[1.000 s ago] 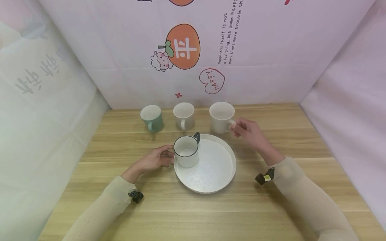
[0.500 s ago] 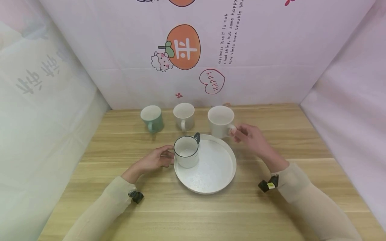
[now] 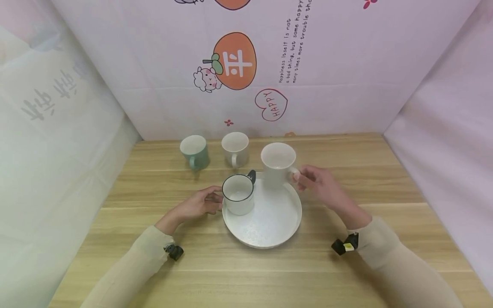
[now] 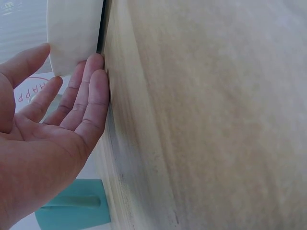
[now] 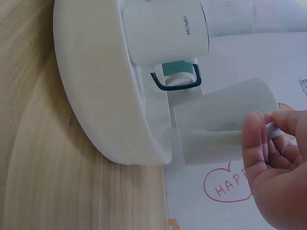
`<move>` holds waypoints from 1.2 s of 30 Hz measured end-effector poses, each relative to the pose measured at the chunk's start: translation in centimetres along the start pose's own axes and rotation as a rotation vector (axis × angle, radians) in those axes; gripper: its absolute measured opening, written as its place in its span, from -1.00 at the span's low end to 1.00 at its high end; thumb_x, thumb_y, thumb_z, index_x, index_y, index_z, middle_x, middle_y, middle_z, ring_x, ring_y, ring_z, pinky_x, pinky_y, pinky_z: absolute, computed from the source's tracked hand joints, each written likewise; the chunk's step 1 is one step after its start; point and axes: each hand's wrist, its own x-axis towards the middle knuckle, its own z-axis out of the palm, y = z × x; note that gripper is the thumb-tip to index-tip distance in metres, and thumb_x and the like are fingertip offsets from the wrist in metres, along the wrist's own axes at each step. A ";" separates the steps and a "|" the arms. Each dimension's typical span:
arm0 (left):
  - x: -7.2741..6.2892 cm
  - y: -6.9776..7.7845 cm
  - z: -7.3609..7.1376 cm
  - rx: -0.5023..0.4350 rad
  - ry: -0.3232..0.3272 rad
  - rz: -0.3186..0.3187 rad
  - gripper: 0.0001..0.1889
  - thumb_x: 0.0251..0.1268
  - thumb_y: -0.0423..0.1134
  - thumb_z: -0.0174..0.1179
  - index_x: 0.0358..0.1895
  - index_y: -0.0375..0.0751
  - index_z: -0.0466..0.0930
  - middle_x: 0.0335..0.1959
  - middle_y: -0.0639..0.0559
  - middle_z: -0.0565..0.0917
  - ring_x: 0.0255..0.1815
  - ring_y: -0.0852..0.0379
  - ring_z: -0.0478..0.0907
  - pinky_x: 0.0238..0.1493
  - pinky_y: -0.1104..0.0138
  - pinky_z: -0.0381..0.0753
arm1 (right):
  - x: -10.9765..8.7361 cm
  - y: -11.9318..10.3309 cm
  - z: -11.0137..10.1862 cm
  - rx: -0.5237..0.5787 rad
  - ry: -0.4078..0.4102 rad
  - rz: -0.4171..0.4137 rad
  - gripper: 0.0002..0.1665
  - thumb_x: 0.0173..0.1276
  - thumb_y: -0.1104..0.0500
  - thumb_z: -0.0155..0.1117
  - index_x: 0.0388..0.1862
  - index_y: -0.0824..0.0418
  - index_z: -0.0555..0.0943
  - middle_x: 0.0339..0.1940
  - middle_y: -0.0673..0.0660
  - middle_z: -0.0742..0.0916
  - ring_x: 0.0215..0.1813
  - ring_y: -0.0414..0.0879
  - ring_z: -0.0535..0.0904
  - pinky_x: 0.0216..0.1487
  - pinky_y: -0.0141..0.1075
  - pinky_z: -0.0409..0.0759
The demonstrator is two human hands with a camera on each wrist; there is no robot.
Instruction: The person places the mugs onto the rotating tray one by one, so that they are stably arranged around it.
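- On the left we see a teal-green, round, ceramic-looking mug [image 3: 200, 159], upright on the wood-grained tabletop [image 3: 200, 278], near the printed white cloth backdrop [image 3: 331, 85].
- Nearer the camera, we find the left hand [image 3: 195, 204], in a cream sleeve, its fingers loosely spread and pinching nothing; their tips touch the outer side of a shallow, round white tray [image 3: 273, 216].
- Next we have a small white, round, ceramic-looking mug [image 3: 240, 157], upright at the back of the tabletop.
- In front of it, on the left part of the tray, we see a white, straight-sided mug with a dark rim and handle [image 3: 240, 207].
- Above the tray's far rim we see a large, plain white, ceramic-looking mug [image 3: 275, 175], nearly upright, its base apparently just clear of the tray.
- Rightmost, we see the right hand [image 3: 319, 184] pinching that mug's handle between thumb and fingers.
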 end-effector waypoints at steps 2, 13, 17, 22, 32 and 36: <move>0.0 0.0 0.0 0.002 -0.002 0.000 -0.41 0.42 -0.24 0.23 0.45 -0.16 0.28 0.20 -0.30 0.58 0.13 -0.08 0.65 0.04 0.14 0.71 | -0.2 0.0 0.2 0.019 -0.007 -0.003 -0.66 0.55 -0.03 0.13 0.00 0.19 0.64 -0.19 0.27 0.75 -0.18 -0.06 0.66 -0.06 -0.13 0.70; 0.0 -0.1 0.1 0.004 -0.003 0.003 -0.41 0.41 -0.24 0.23 0.45 -0.16 0.27 0.19 -0.30 0.58 0.10 -0.06 0.65 0.04 0.14 0.71 | -1.0 -0.3 1.5 0.100 -0.054 0.025 -0.66 0.53 0.08 0.16 0.04 0.33 0.62 -0.07 0.39 0.74 -0.19 -0.05 0.69 -0.10 -0.28 0.73; 0.1 -0.1 0.1 0.003 -0.007 0.009 -0.40 0.41 -0.25 0.23 0.46 -0.17 0.26 0.19 -0.31 0.58 0.10 -0.08 0.65 0.05 0.12 0.71 | -1.2 -0.5 1.9 0.122 -0.061 0.016 -0.69 0.52 0.12 0.18 0.02 0.34 0.63 -0.09 0.42 0.73 -0.21 0.01 0.70 -0.13 -0.32 0.72; 0.0 0.0 0.1 0.005 -0.005 0.008 -0.40 0.42 -0.25 0.22 0.46 -0.18 0.25 0.18 -0.31 0.58 0.09 -0.07 0.66 0.05 0.11 0.71 | -1.2 -0.3 2.5 0.153 -0.083 -0.007 -0.71 0.52 0.18 0.17 0.03 0.38 0.61 -0.09 0.45 0.72 -0.21 0.10 0.70 -0.15 -0.32 0.72; 0.0 -0.1 0.2 0.003 0.009 0.008 -0.39 0.38 -0.28 0.25 0.44 -0.18 0.28 0.14 -0.27 0.61 0.08 0.00 0.62 0.01 0.14 0.72 | -1.1 0.5 3.1 0.115 -0.094 -0.007 -0.70 0.53 0.15 0.16 0.04 0.35 0.62 -0.13 0.40 0.73 -0.24 0.02 0.70 -0.17 -0.31 0.72; 0.0 0.0 0.2 0.007 0.005 0.012 -0.39 0.39 -0.28 0.24 0.45 -0.20 0.27 0.15 -0.29 0.60 0.10 -0.03 0.62 0.02 0.13 0.72 | -1.1 0.8 3.2 0.105 -0.110 -0.013 -0.68 0.54 0.13 0.15 0.05 0.34 0.62 -0.12 0.39 0.74 -0.21 0.08 0.71 -0.13 -0.23 0.74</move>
